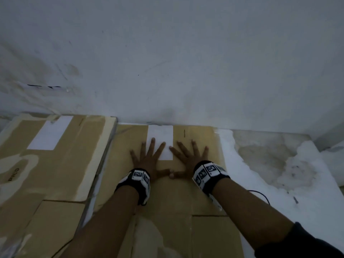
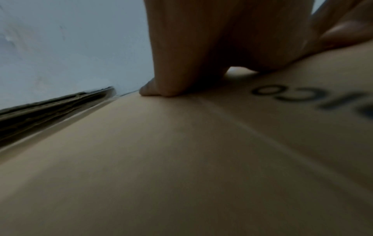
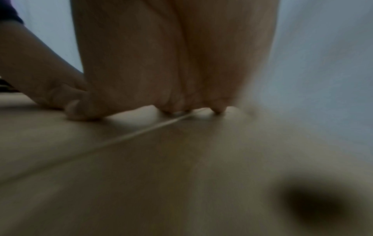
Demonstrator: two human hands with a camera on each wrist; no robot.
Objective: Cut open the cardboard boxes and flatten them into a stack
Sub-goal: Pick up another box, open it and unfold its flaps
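head view | both palms were flat, fingers spread: left hand and right hand pressed the flattened box directly beneath them | its long axis ran away toward the wall | stack lay just left, so left hand was nearer

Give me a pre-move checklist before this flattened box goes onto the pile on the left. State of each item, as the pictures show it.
1. Both palms flat on the flattened box: ok. The left hand and right hand press it with fingers spread.
2. Box fully collapsed: ok where visible; its near end is out of view.
3. Hands free of any cutter: ok, neither holds anything.
4. Landing spot: ok. The stack lies flat to the left, against the wall.
5. Cutter safely out of the way: cannot tell, none is in view.
6. Cable by the right forearm clear of the box: cannot tell, it runs behind the arm.
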